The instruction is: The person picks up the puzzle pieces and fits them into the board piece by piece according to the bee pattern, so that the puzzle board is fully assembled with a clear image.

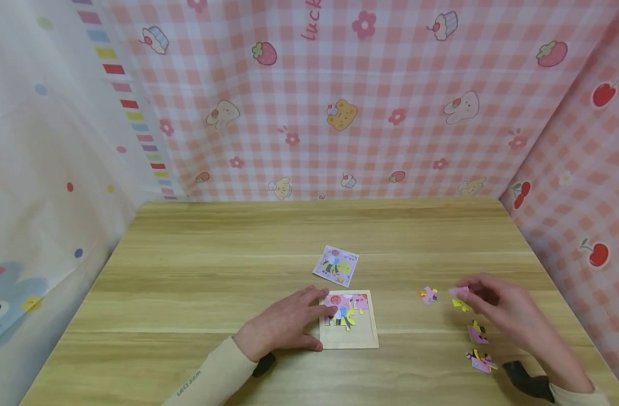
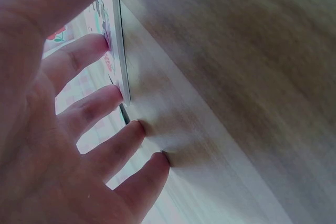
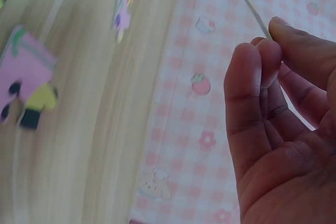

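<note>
The left hand [image 1: 288, 322], fingers spread, touches the left edge of the puzzle tray [image 1: 352, 340]. Rightward, a loose piece [image 1: 428, 295] lies near the right hand [image 1: 504, 310], whose grip pinches a held piece [image 3: 256, 16], jutting beyond thumb and fingertips.

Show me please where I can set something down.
The light wood-grain table is bare left of the left hand, behind the square lilac bee card, and between the pale square wooden puzzle tray and the loose pink-yellow puzzle pieces. Crowded: around the right hand.
</note>
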Tool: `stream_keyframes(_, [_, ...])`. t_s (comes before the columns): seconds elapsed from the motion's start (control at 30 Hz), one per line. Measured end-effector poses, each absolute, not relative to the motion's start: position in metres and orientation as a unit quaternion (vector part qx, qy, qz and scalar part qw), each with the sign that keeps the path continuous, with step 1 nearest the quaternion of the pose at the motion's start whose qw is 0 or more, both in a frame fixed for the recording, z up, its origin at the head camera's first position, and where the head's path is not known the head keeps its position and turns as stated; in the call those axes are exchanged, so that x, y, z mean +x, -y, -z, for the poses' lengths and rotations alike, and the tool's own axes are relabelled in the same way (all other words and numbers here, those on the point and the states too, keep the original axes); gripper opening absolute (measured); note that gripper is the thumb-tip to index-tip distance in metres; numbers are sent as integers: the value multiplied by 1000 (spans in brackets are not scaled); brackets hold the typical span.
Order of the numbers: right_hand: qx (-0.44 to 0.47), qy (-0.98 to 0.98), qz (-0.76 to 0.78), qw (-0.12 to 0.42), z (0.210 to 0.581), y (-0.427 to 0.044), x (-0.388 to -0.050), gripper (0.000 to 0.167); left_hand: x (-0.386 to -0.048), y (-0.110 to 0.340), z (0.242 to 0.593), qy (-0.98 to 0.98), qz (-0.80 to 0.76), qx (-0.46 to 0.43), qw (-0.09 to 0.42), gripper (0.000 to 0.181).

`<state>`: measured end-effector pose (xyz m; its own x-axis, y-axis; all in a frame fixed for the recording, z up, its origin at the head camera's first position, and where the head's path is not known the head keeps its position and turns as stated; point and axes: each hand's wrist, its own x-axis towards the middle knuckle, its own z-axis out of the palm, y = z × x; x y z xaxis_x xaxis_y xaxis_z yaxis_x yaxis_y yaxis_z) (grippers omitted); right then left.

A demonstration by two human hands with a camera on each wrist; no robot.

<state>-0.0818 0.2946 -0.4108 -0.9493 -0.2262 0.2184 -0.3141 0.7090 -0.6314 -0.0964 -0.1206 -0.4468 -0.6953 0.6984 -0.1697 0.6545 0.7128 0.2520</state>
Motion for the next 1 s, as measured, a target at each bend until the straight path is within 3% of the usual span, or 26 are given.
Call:
stream_keyframes(0.47, [214,904,-368,46,407,-260,-88,24,-96,121,446,-917,-82,368,134,73])
stream_keyframes(1.0, [227,902,-365,28,402,-231,-92,22,-96,120,446,-917,-84,367,134,73])
